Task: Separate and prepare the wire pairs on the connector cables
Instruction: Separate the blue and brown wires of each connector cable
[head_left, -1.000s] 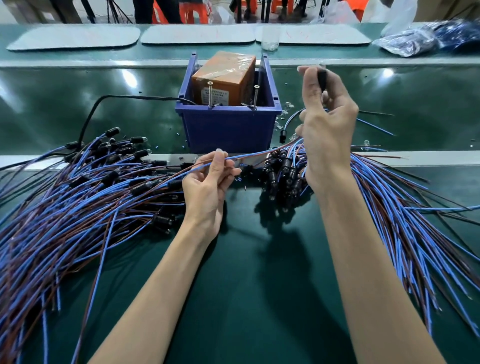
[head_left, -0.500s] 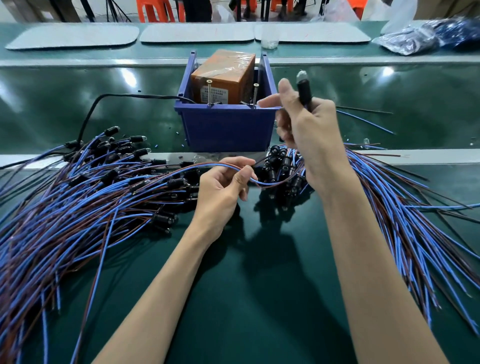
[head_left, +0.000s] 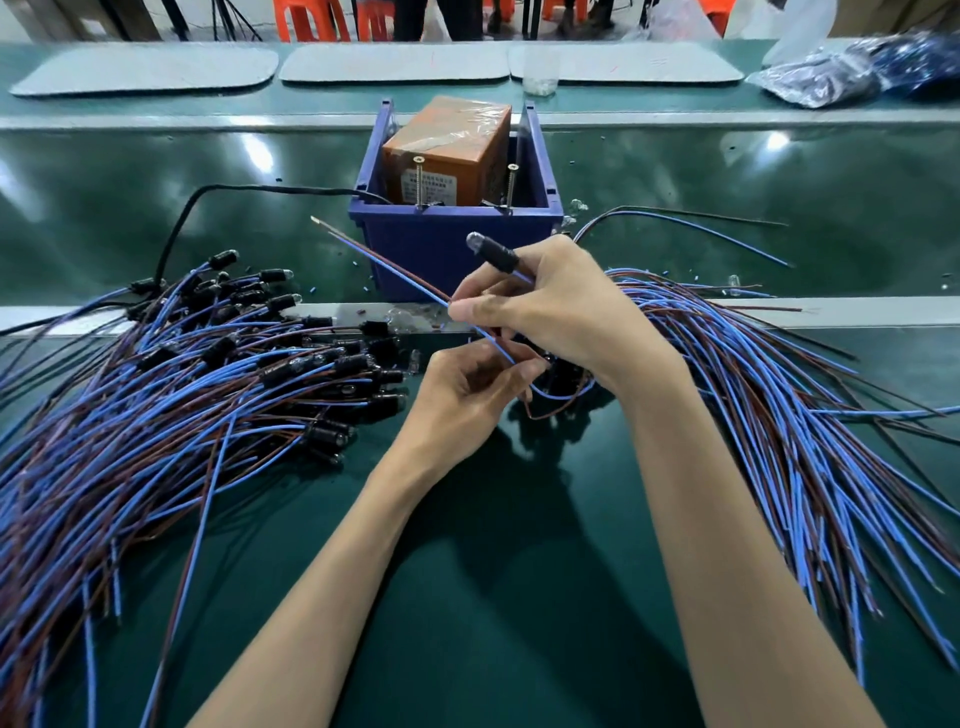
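Note:
My right hand (head_left: 561, 306) grips a black connector (head_left: 493, 254) with a clear tip that points up and left. Its blue and brown wire pair (head_left: 384, 267) loops below the hands and sticks out to the upper left, ending in bare tips. The thumb and fingers of my right hand pinch this pair, and my left hand (head_left: 467, 389) pinches it just below. A big pile of the same cables (head_left: 171, 395) lies on the left, and a second pile (head_left: 779, 395) fans out on the right.
Behind the hands stands a blue bin (head_left: 457, 244) holding an orange box (head_left: 447, 150) and two upright screws. A black cord (head_left: 182, 228) runs left from the bin. Grey mats (head_left: 395, 62) and a plastic bag (head_left: 831, 78) lie at the far side.
My right hand came down and left with the connector, towards my left hand. The wire pair's free end swung up and now points to the upper left.

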